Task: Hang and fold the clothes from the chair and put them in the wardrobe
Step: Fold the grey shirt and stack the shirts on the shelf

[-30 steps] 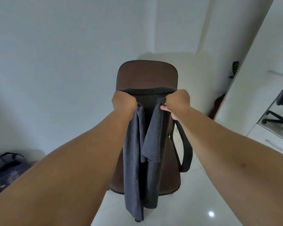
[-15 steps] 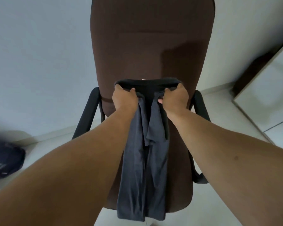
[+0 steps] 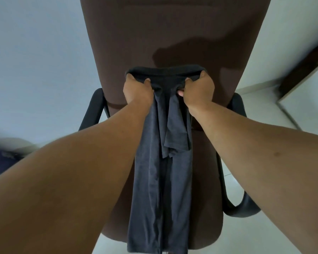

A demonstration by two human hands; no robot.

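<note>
Dark grey cloth, a garment (image 3: 160, 180) folded lengthwise, hangs down in front of the brown chair (image 3: 173, 37). The left hand (image 3: 137, 90) is closed into a fist on the left end of its top edge, and the right hand (image 3: 198, 92) is closed in the same way on the right end. Between the two fists the top edge is stretched into a thick dark band. Below them the fabric falls in long folds over the seat, and a shorter flap, maybe a sleeve, lies on top near the right wrist. The lower end of the garment goes out of the picture at the bottom, so I cannot tell if it touches the seat.

The chair has black armrests (image 3: 92, 110) on both sides, and its backrest fills the upper middle of the view. At the far left, on the pale floor (image 3: 261, 96), there is a dark blue bag (image 3: 0, 162); it is blurred and its contents cannot be seen. At the right edge stands a white cabinet (image 3: 312, 96), of which only a corner shows.
</note>
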